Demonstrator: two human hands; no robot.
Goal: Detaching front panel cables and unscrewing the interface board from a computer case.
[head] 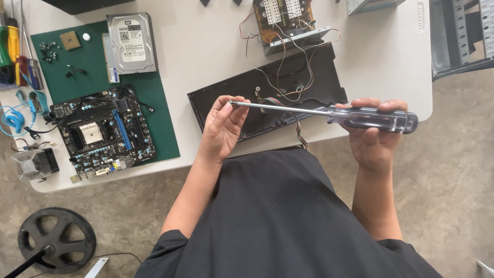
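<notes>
A person in a dark shirt holds a long screwdriver level above the near edge of a white counter, seen from the head camera. The right hand is closed around the clear plastic handle, fingers wrapped over the top; the left hand pinches the tip of the metal shaft between thumb and fingertips — whether a small screw sits there is too small to tell.

Just beyond the shaft lies a black panel on the counter, with thin coloured wires running from it up to a circuit board mounted on a metal bracket at the far edge.

To the left, a green mat carries a computer motherboard (its socket facing up), a silver hard drive, a small square chip and a scatter of loose screws. A metal heat sink rests at the counter's near left corner, beside a coiled blue cord.

On the floor below — speckled and grey — sits a black spoked wheel.
</notes>
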